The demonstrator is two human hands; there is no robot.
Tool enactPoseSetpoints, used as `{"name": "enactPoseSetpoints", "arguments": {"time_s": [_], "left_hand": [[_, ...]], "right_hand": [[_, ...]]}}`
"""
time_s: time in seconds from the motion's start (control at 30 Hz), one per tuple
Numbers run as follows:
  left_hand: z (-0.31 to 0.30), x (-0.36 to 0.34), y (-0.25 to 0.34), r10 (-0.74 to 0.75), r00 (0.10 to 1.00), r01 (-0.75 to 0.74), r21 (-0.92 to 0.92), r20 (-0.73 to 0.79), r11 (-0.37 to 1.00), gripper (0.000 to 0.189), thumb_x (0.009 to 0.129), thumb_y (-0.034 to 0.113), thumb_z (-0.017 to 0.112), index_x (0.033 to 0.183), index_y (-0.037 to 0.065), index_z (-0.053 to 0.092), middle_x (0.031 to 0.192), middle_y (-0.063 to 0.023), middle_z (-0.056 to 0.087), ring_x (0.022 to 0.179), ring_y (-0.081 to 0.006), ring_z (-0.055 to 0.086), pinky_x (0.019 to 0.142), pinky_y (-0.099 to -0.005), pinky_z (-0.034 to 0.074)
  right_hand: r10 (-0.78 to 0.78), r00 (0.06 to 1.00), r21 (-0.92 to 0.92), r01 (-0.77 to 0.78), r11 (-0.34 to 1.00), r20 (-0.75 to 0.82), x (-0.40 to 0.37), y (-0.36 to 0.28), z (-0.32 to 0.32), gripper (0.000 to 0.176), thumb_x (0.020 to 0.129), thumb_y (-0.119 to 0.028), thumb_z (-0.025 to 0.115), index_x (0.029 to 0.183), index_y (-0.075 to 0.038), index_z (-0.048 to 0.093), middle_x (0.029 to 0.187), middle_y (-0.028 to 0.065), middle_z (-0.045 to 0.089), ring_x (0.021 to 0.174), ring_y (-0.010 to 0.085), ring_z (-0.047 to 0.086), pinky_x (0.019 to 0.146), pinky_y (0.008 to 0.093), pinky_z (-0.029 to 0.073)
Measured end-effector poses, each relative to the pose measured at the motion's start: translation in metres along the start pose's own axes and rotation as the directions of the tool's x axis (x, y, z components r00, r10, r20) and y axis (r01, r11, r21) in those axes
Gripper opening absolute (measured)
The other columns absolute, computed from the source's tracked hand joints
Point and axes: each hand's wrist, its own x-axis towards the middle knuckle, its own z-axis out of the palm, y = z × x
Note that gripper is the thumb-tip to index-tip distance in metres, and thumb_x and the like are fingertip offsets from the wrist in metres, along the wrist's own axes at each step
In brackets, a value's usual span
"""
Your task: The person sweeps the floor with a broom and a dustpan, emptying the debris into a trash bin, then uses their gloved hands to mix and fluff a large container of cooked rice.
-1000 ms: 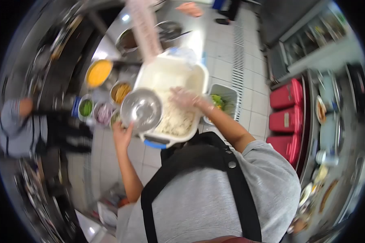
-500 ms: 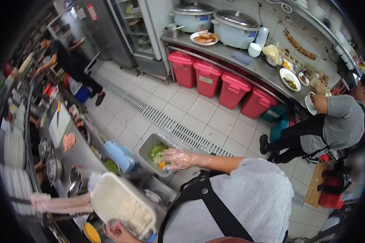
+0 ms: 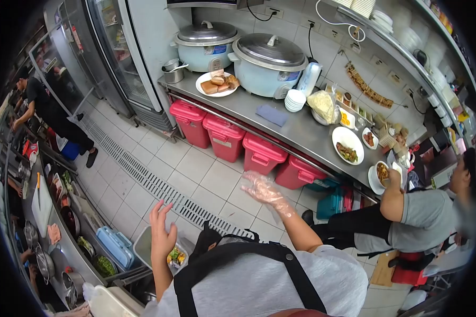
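My bare left hand (image 3: 163,228) is raised with its fingers apart and nothing in it. It is in front of the grey bin (image 3: 142,246), partly covering it. Vegetable scraps (image 3: 176,257) show inside the bin. My right hand (image 3: 264,190), in a clear plastic glove, is stretched out over the floor, fingers extended and holding nothing. The white tub (image 3: 113,302) stands at the lower left, mostly cut off by my body.
Along the wall, a steel counter (image 3: 304,138) carries rice cookers (image 3: 269,61), a plate of bread (image 3: 217,83) and a plate of food (image 3: 348,146). Red bins (image 3: 228,138) stand beneath it. One co-worker (image 3: 423,211) holds a bowl at right; another person (image 3: 47,111) stands far left.
My view has turned toward the wall counter. My right hand has come out of the grey bin, and my left hand has lifted away from the white tub.
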Motion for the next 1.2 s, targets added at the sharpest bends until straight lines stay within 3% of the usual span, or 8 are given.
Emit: {"name": "enactPoseSetpoints", "arguments": {"time_s": [0.1,0.2,0.3,0.53,0.73,0.83,1.13,1.2], "left_hand": [[0.026,0.06,-0.012,0.129,0.991,-0.128,0.029,-0.031,0.991,0.024,0.08,0.002,0.053,0.104,0.003,0.057,0.116,-0.0172,0.052,0.113,-0.0351,0.046,0.096,-0.0415,0.036],[0.059,0.122,-0.038,0.064,0.998,-0.058,-0.225,0.024,0.973,0.015,0.09,0.006,0.046,0.08,0.0,0.055,0.071,-0.0129,0.059,0.069,-0.0278,0.058,0.066,-0.0341,0.044],[0.071,0.187,-0.055,-0.025,0.992,0.052,-0.23,0.12,0.972,0.019,0.092,0.01,0.044,0.078,0.0,0.053,0.064,-0.0106,0.057,0.06,-0.0268,0.056,0.059,-0.0332,0.044],[0.067,0.343,-0.076,0.033,0.99,-0.002,-0.217,0.137,0.976,0.021,0.09,0.013,0.047,0.074,-0.001,0.045,0.059,-0.0184,0.043,0.053,-0.0326,0.045,0.052,-0.0392,0.036],[0.093,0.456,-0.096,0.072,0.989,-0.057,-0.112,0.129,0.992,0.019,0.088,0.013,0.05,0.074,-0.001,0.047,0.061,-0.0212,0.047,0.058,-0.0394,0.05,0.052,-0.0408,0.038],[0.114,0.486,-0.11,0.031,0.995,-0.019,-0.126,0.091,0.992,0.019,0.088,0.013,0.049,0.074,-0.001,0.048,0.06,-0.0212,0.047,0.057,-0.0388,0.05,0.053,-0.0405,0.038],[0.136,0.58,-0.165,-0.188,0.982,0.185,-0.182,-0.001,0.966,0.028,0.092,0.016,0.045,0.07,-0.001,0.042,0.054,-0.0157,0.039,0.049,-0.0202,0.036,0.049,-0.0343,0.034],[0.134,0.604,-0.178,-0.19,0.982,0.19,-0.174,0.017,0.966,0.029,0.092,0.016,0.045,0.069,-0.001,0.041,0.054,-0.0143,0.039,0.048,-0.0187,0.036,0.048,-0.034,0.033]], "right_hand": [[-0.015,0.993,0.001,0.015,1.0,-0.116,0.071,0.027,-0.027,0.051,0.088,-0.043,0.052,0.122,-0.005,0.053,0.122,0.018,0.053,0.116,0.0331,0.049,0.101,0.0387,0.037],[0.043,0.984,0.108,-0.025,0.994,-0.172,0.152,0.017,-0.09,0.051,0.089,-0.041,0.052,0.123,-0.003,0.052,0.123,0.0189,0.052,0.117,0.033,0.048,0.101,0.0388,0.036],[-0.091,0.939,-0.009,0.093,0.996,-0.331,0.249,0.053,-0.132,0.055,0.088,-0.047,0.052,0.125,-0.007,0.051,0.127,0.0154,0.05,0.119,0.0314,0.046,0.102,0.0396,0.036],[0.025,0.782,-0.371,-0.324,0.87,-0.623,0.46,0.112,-0.265,0.051,0.085,-0.043,0.051,0.114,-0.001,0.056,0.105,0.0215,0.061,0.099,0.0358,0.059,0.086,0.0442,0.046],[0.097,0.555,-0.298,-0.576,0.762,-0.826,0.54,0.198,-0.301,0.035,0.083,-0.029,0.054,0.103,0.0,0.056,0.096,0.0195,0.064,0.089,0.0333,0.064,0.077,0.0425,0.052],[0.266,0.594,-0.261,-0.653,0.711,-0.759,0.575,0.257,-0.301,0.032,0.083,-0.024,0.054,0.1,0.003,0.056,0.093,0.0193,0.065,0.084,0.0346,0.066,0.071,0.0421,0.054],[-0.02,0.859,-0.572,-0.323,0.754,-0.512,0.573,0.234,-0.357,0.032,0.086,-0.022,0.05,0.093,0.009,0.055,0.087,0.0265,0.061,0.085,0.0412,0.06,0.077,0.0435,0.049],[-0.367,0.81,-0.772,-0.157,0.616,-0.457,0.582,0.193,-0.35,0.021,0.085,-0.014,0.047,0.085,0.005,0.057,0.08,0.0226,0.057,0.074,0.0359,0.059,0.069,0.0438,0.049]]}}
